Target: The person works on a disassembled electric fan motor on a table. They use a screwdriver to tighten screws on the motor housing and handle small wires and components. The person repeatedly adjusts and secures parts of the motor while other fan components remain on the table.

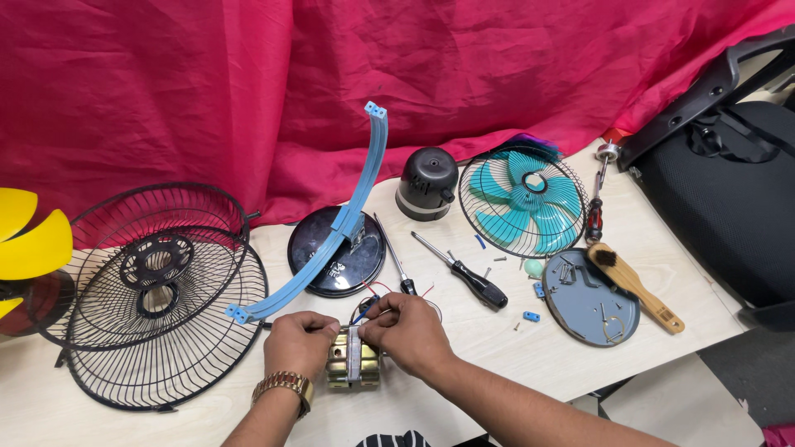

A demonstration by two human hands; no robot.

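Note:
Both my hands close around a small fan motor (353, 370) with brass-coloured casing and a grey band, low in the middle of the wooden table. My left hand (299, 343), a gold watch on its wrist, grips the motor's left side. My right hand (408, 331) holds the right side and top, fingers pinched near thin red and blue wires (368, 303). A curved blue bracket (331, 236) rises from a black round base (337, 255) just behind my hands.
Two black wire fan guards (157, 298) lie at left beside yellow blades (29, 240). A black motor cover (426, 184), a guard with a teal blade (523, 201), screwdrivers (465, 275), a grey round plate (590, 300), a wooden brush (636, 287) and loose screws lie right. A black chair (729, 190) stands far right.

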